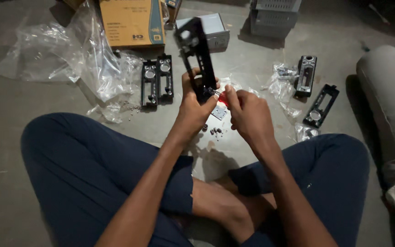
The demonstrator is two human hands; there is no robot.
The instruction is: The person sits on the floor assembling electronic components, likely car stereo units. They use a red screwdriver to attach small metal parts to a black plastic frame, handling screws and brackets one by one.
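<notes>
Head view: person seated cross-legged on a grey concrete floor (pixel 33 100), looking down at both hands.
Left hand (pixel 193 107): closed around the lower end of a long black plastic faceplate frame (pixel 196 50), which stands nearly upright and tilts slightly left (its top end is blurred).
Right hand (pixel 248 114): fingers pinched on a small red-handled tool (pixel 222 97), whose tip meets the frame's lower end just beside the left thumb.
Under the hands: small dark screws (pixel 216 131) scattered on the floor, beside a small grey square plate (pixel 219 112).
Left of the hands: two black plastic frames (pixel 157 81) lying side by side, near crumpled clear plastic bags (pixel 69 50) and a tan cardboard box (pixel 131 22).
Right of the hands: two more black frames (pixel 314 89), well apart from the held one.
Far edge: grey metal housings (pixel 273 17).
Right edge: another person's leg in light trousers (pixel 389 96).
</notes>
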